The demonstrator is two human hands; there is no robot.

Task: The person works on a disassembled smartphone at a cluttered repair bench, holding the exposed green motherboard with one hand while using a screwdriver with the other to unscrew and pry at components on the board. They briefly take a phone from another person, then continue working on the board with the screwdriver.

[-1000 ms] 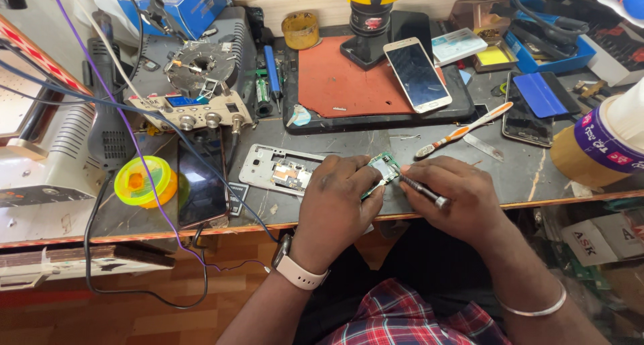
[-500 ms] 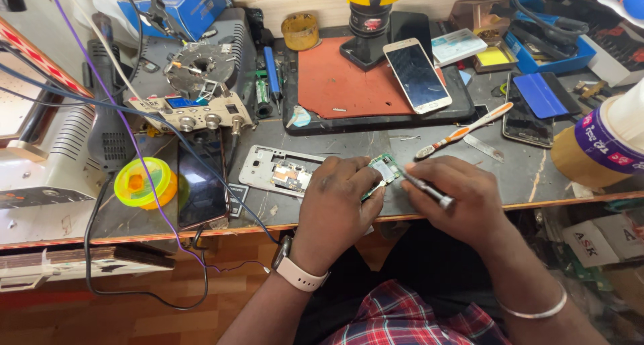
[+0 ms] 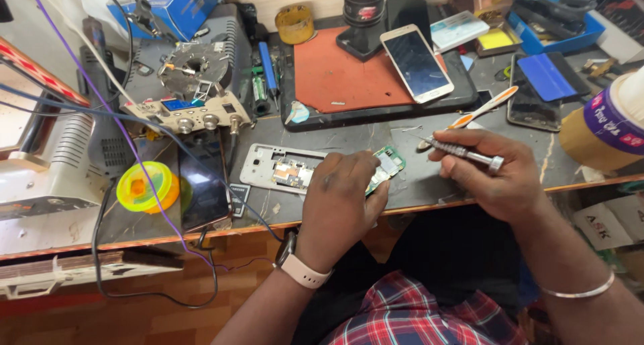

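My left hand (image 3: 342, 201) pinches a small green circuit board (image 3: 384, 165) at the front of the dark workbench (image 3: 429, 184). My right hand (image 3: 496, 174) grips a thin metal screwdriver (image 3: 463, 152), its tip pointing left and lifted clear of the board. A white phone frame with exposed parts (image 3: 280, 169) lies just left of my left hand. An orange and white toothbrush (image 3: 484, 108) lies behind my right hand.
A gold smartphone (image 3: 416, 63) rests on a red mat (image 3: 342, 76) at the back. A dark phone (image 3: 202, 184) and yellow solder spool (image 3: 146, 187) lie left. A beige power supply (image 3: 191, 113), cables, blue trays (image 3: 547, 76) and a tape roll (image 3: 607, 127) crowd the bench.
My right hand has pulled the screwdriver away from the circuit board, moving right and up. My left hand stays on the board.
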